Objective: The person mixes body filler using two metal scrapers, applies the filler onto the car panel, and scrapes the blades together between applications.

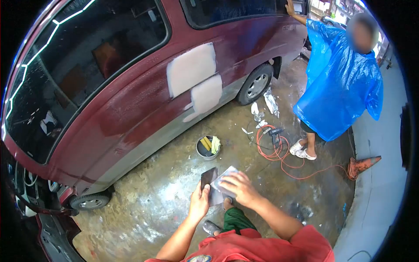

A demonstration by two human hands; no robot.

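The person's left hand (200,198) grips a dark flat piece (209,176), thumb laid along it. The right hand (238,185) is blurred over a pale sheet (224,175), fingers bent across it; how firmly they pinch cannot be told. Both things are held above the floor (166,192), apart from the van (131,102). The work looks part done: pale patches (192,70) cover areas of the van's side, but they lack the maroon around them, so surface and colour appear left. A bucket (208,158) holding yellow pieces (206,143) stands toward the floor's van-side edge.
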